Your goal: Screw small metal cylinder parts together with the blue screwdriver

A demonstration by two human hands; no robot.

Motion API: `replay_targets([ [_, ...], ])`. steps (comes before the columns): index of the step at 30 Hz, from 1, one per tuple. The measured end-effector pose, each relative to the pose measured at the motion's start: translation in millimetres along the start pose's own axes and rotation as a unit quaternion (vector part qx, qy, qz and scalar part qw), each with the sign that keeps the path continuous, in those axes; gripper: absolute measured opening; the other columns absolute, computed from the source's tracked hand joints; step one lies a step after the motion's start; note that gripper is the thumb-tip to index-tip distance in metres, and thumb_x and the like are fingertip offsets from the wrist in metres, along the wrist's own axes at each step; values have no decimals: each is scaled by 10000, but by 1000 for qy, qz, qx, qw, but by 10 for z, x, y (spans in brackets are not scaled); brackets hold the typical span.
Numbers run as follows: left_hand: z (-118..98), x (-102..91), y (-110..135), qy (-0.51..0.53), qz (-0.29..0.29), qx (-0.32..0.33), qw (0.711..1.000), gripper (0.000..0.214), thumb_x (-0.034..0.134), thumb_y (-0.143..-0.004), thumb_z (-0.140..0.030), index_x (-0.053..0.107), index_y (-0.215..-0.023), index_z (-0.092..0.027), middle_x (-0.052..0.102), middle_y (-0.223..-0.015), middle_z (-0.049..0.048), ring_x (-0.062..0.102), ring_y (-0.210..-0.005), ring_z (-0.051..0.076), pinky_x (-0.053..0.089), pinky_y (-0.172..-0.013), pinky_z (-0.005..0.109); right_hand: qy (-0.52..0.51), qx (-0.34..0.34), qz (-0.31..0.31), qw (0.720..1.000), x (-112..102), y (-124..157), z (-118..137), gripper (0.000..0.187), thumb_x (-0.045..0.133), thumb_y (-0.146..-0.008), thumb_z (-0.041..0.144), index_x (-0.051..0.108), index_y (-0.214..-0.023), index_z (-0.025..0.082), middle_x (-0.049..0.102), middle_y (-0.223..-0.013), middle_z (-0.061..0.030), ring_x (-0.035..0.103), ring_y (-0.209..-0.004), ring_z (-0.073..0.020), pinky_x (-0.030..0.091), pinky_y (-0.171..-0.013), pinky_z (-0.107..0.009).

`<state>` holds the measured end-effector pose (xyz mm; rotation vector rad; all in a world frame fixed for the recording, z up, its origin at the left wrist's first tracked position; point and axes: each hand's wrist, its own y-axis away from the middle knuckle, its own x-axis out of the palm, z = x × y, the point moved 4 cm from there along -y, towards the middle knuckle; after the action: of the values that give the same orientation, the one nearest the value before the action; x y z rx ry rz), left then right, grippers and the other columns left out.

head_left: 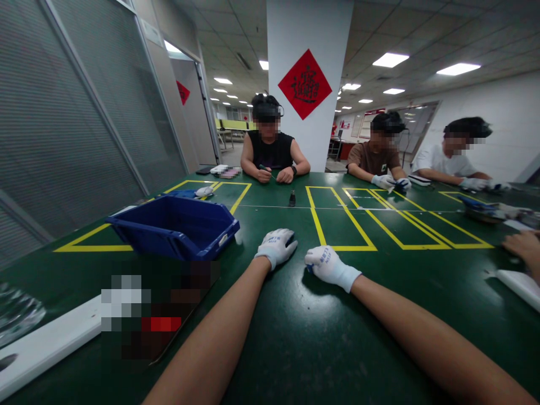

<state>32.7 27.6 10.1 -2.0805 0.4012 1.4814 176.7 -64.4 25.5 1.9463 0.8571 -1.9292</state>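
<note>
Both my hands wear white knit gloves with blue print on the back. My left hand (276, 247) lies on the green table (287, 349), fingers stretched forward and the thumb side a little apart; I see nothing held in it. My right hand (328, 265) is curled closed on the table to its right. A bit of blue shows under its fingers; whether that is the glove's palm or a held thing I cannot make out. Ahead of both hands stands a small dark object (292, 198), upright, like a tiny bottle. The blue plastic bin (177, 225) sits left of my left hand.
Yellow tape outlines (346, 248) mark the table. At the near left lie a white bar (50, 349) and a blurred-out dark flat object (169, 332). A person opposite (270, 149) holds a thin green-handled tool (265, 168). Two co-workers sit far right; another person's hand (523, 247) rests nearer.
</note>
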Motion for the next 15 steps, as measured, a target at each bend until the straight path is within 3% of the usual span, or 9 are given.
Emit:
replay_targets([
  [7, 10, 6, 10, 35, -13, 4, 999, 539, 403, -873, -542, 557, -1269, -212, 524, -1343, 80, 449, -1252, 252, 316, -1067, 368, -18, -4, -54, 998, 74, 18, -59, 212, 458, -708, 101, 648, -681, 190, 631, -735, -35, 558, -682, -146, 369, -601, -248],
  [11, 7, -54, -25, 163, -23, -39, 986, 510, 501, -826, -539, 611, -1199, -208, 564, -1295, 84, 468, -1229, 266, 307, -1075, 372, -70, -3, -164, 984, 35, 61, -137, 241, 452, -653, 66, 646, -736, 183, 638, -815, -42, 570, -761, -153, 433, -690, -257],
  [13, -61, -62, -62, 333, -3, -69, 940, 488, 505, -832, -529, 619, -1175, -200, 600, -1236, 86, 509, -1178, 257, 338, -1053, 372, -101, 3, -248, 963, -48, 100, -169, 325, 433, -651, 48, 655, -850, 179, 640, -940, -59, 574, -884, -167, 452, -791, -281],
  [15, -224, -9, -93, 538, 62, -76, 837, 472, 456, -868, -515, 604, -1173, -187, 630, -1168, 87, 557, -1109, 238, 394, -1007, 385, -111, 15, -325, 939, -141, 144, -183, 418, 423, -681, 53, 642, -1014, 178, 608, -1093, -82, 548, -1022, -187, 442, -887, -326],
])
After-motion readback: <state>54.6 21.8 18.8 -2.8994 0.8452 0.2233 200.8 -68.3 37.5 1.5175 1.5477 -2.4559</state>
